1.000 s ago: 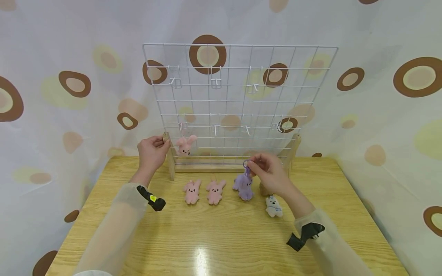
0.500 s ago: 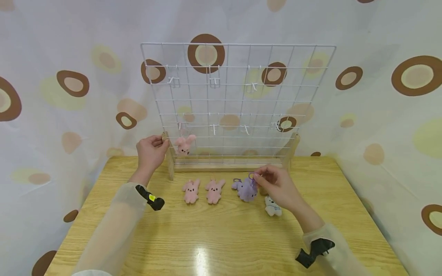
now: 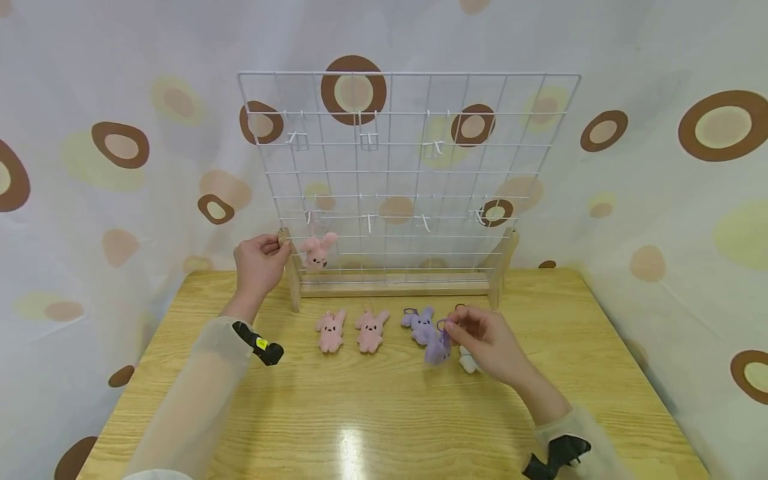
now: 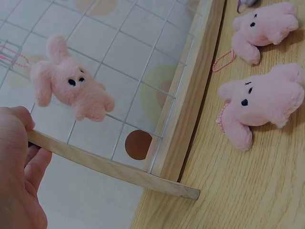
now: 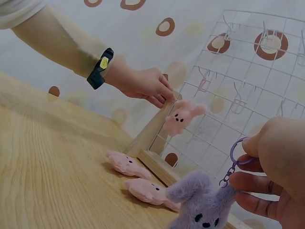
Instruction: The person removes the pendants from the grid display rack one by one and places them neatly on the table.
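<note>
In the head view my right hand (image 3: 489, 343) pinches the purple ring of a plush bunny keychain (image 3: 438, 351). The purple bunny dangles below the fingers; its ring and short chain (image 5: 229, 174) show in the right wrist view. Right behind it lies a second purple plush (image 3: 421, 325). A white plush (image 3: 467, 362) is partly hidden by my right hand. My left hand (image 3: 258, 265) grips the top of the wooden side post (image 4: 102, 164) of a white wire grid rack (image 3: 408, 73). Beside that hand, a pink plush bunny (image 4: 78, 88) hangs from a hook on the grid.
Two more pink plush bunnies (image 3: 330, 332) lie face up before the rack's wooden base bar (image 3: 396, 288). Several white hooks (image 3: 369, 223) stick out from the grid in two rows. A patterned curtain (image 3: 636, 200) surrounds the wooden table (image 3: 372, 413).
My right hand has moved right and toward me, drawing one purple bunny off the other, which now shows behind it. The left hand keeps its hold on the post.
</note>
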`<state>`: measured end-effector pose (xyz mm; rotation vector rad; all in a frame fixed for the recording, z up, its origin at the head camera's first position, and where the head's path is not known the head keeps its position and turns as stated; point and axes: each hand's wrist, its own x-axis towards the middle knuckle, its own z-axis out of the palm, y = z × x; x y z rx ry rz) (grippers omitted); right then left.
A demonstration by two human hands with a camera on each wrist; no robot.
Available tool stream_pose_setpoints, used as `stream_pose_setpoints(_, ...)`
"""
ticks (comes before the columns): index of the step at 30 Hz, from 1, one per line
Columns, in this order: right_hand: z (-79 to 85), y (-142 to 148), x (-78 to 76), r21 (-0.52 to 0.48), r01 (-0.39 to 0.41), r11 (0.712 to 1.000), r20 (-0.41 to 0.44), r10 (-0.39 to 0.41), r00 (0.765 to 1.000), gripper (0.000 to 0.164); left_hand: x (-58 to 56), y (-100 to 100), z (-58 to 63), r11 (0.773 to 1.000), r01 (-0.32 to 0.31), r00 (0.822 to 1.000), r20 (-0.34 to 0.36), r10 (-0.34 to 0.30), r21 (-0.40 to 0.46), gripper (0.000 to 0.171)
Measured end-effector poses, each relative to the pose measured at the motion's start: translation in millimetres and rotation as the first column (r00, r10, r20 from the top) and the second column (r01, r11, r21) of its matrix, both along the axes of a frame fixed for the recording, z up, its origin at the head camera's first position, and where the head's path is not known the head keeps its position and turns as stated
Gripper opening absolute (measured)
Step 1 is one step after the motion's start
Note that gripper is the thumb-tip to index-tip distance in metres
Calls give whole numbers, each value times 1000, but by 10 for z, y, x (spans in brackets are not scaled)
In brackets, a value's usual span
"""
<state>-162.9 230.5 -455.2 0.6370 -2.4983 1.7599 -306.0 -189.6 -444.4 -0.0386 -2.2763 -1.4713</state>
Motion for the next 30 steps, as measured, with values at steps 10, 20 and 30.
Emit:
stream_pose_setpoints(10,-102,61,146,54,27,998,26,-28,999,10,-27,-18,-14,1000,-3,1000,22,3,5,23)
stream_pose_setpoints(20,-185,125,321,88,12,996,12,-13,1000,8,-54,-18,-57,1000,-4,1000,9,4,-3,23)
stream_pose_setpoints(30,-334,28,258,108,-4,994,41,-1,999,11,-34,-10,-41,1000,-1,1000,5,1,-1,23)
